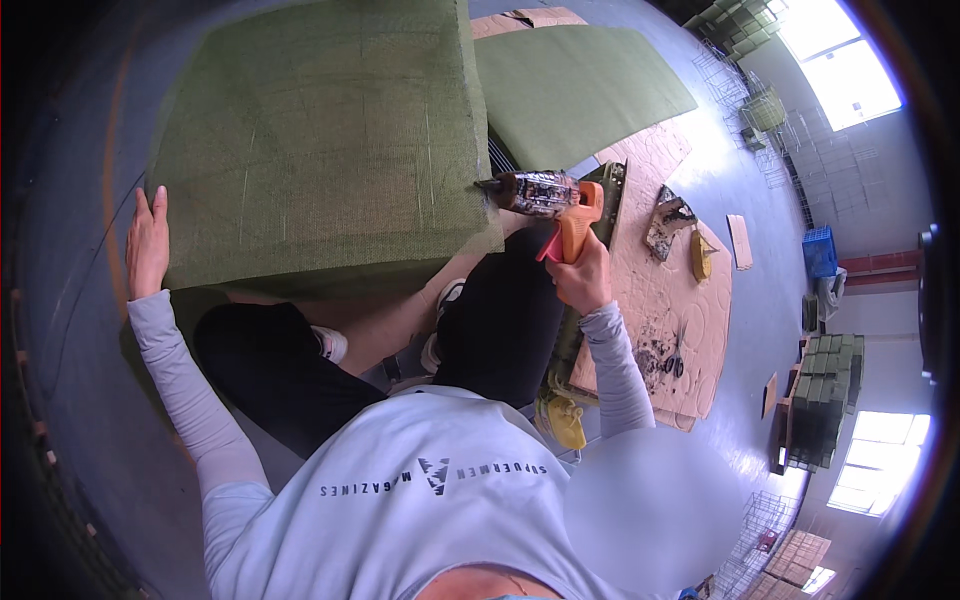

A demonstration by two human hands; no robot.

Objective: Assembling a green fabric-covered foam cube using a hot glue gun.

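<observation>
A large green mesh fabric panel (330,140) lies across in front of me, over my knees. My left hand (148,240) rests along its left edge, fingers stretched out and nothing held. In my right hand (584,277) is an orange hot glue gun (572,215) with a dark, stained barrel, my fingers wrapped round its handle. The gun's nozzle points left and reaches the panel's right edge; whether it touches the fabric I cannot tell. A second green sheet (580,90) lies beyond, to the right.
Cardboard (690,330) lies on my right, holding black scissors (677,355), a stained block (668,222) and a yellow object (702,256). Another yellow item (563,420) is beside my right hip. Stacked green boxes (828,390) and a blue crate (820,251) stand farther right.
</observation>
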